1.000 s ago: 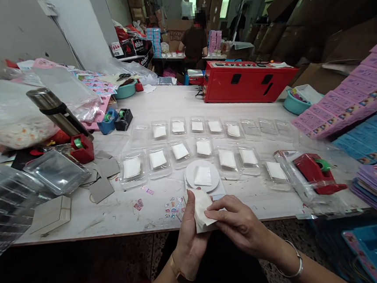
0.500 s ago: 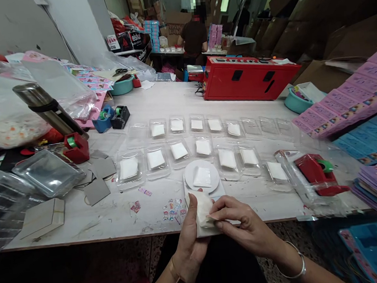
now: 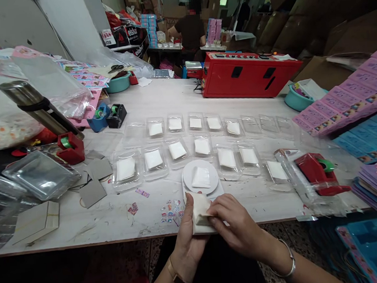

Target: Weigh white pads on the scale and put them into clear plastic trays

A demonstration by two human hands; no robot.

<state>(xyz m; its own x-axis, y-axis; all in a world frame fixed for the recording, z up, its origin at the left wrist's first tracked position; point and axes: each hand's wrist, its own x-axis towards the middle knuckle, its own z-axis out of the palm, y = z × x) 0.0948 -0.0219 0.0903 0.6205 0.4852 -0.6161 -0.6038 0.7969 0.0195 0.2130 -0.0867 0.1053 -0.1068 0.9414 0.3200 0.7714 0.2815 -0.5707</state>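
Observation:
My left hand (image 3: pixel 190 236) is wrapped round a thick stack of soft, cream-white square sheets (image 3: pixel 199 206), its thumb pressing on the top. The fingers of my right hand (image 3: pixel 233 221) pinch the stack's near right edge, where a thin flap lifts. Just beyond is a white scale with a round plate (image 3: pixel 186 177), and on it lies a small white square packet (image 3: pixel 201 177). Clear plastic trays (image 3: pixel 114 183) stand in two rows behind the scale. Many of them hold white square packets (image 3: pixel 126 169), while some at the back right hold nothing.
Left on the table are grey card pieces (image 3: pixel 93 193), a red tape dispenser (image 3: pixel 74 153) and a tilted steel flask (image 3: pixel 33 104). Another red tape dispenser (image 3: pixel 313 177) is at right, beside stacked pink boxes (image 3: pixel 346 97). A red machine (image 3: pixel 252 76) stands behind; a person (image 3: pixel 192 31) works beyond.
Both hands and the stack have shifted slightly left. The top of the stack looks flatter and squarer than before, and my right fingers still pinch its edge.

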